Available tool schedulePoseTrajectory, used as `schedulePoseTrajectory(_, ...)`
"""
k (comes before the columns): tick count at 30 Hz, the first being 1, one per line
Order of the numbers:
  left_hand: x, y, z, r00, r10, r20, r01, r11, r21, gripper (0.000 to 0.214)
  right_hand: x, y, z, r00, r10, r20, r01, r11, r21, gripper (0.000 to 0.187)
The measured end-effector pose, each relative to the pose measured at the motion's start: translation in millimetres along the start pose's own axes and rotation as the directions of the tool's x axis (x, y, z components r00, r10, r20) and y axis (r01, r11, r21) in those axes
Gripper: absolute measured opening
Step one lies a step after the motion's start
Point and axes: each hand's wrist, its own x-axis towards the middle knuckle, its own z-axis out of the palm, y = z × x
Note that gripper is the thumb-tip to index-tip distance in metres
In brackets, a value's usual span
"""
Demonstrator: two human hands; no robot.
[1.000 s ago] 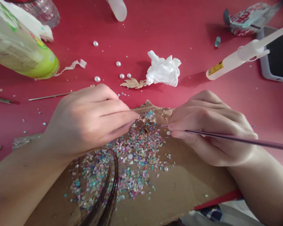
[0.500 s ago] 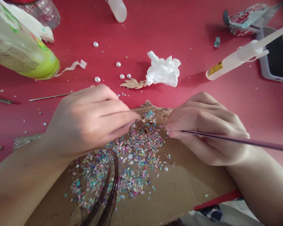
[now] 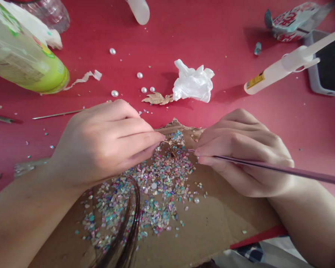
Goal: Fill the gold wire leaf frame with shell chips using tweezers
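Note:
Between finger and thumb, my left hand (image 3: 111,143) pinches the end of a small gold wire ornament (image 3: 177,140), part of it covered with turquoise and pale chips. My right hand (image 3: 245,156) is closed round a thin purple stick tool (image 3: 268,167), whose fine tip points left and meets or nearly meets the ornament's lower edge. Under both hands lies a sheet of brown cardboard (image 3: 217,223), strewn with many coloured stone chips (image 3: 162,208). A white pearl bead (image 3: 196,200) lies on the cardboard right of the chips.
Crumpled white tissue (image 3: 194,82) and a gold leaf piece (image 3: 158,98) lie beyond the hands, with loose pearls (image 3: 140,75) nearby. A green-labelled bottle (image 3: 30,56) is at left; a glue bottle (image 3: 279,69) and a phone (image 3: 328,67) are at right. Hair (image 3: 128,223) hangs in front.
The purple tool's rear end has dipped slightly, and its tip has shifted a little at the ornament. My left hand keeps its pinch in nearly the same place.

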Motion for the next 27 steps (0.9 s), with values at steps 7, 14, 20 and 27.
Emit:
schedulePoseTrajectory(7, -1.2, 1.0, 0.0, 1.000, -0.020, 0.012, 0.020, 1.000, 0.004, 0.019, -0.6, -1.2, 1.4, 1.000, -0.002, -0.007, 0.002, 1.000, -0.011, 0.014)
schedulePoseTrajectory(14, 0.3, -1.0, 1.2, 0.999, 0.027, -0.020, -0.027, 1.000, 0.016, 0.014, -0.5, 0.4, -1.8, 0.999, 0.020, -0.032, -0.018, 0.997, 0.071, 0.011)
schedulePoseTrajectory(20, 2.8, -3.6, 0.7, 0.998, 0.068, -0.018, -0.068, 0.998, 0.000, 0.015, 0.4, 0.7, -0.7, 0.998, 0.036, -0.051, -0.031, 0.995, 0.098, 0.012)
schedulePoseTrajectory(27, 1.0, -2.3, -0.6, 0.998, 0.066, -0.011, -0.066, 0.998, -0.001, 0.018, 1.8, -2.0, 1.5, 0.999, 0.040, -0.033, -0.038, 0.998, 0.053, 0.013)
